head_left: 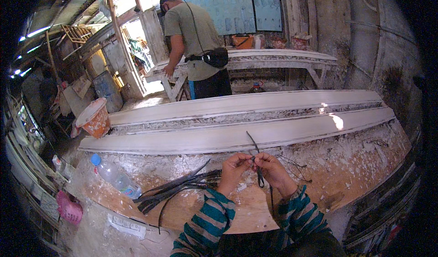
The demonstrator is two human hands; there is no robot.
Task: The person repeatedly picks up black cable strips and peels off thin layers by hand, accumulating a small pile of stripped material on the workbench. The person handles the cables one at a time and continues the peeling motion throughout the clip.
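My left hand (233, 171) and my right hand (272, 169) meet over the near edge of the work table, fingertips pinched together. Between them they grip a thin black strip (252, 141). One end sticks up past my fingers, a small loop hangs below them, and a tail drops toward the table edge. The fingers cover the spot where the strip comes together, so I cannot tell whether it is knotted. To the left of my left hand lies a bundle of similar black strips (178, 186), fanned out on the wood.
Long white plaster mouldings (205, 136) lie across the plaster-flecked table (246, 218). At left are a clear bottle with a blue cap (112, 174), an orange bucket (96, 120) and a pink basket (69, 207). A person (196, 42) stands at another bench (273, 61) behind.
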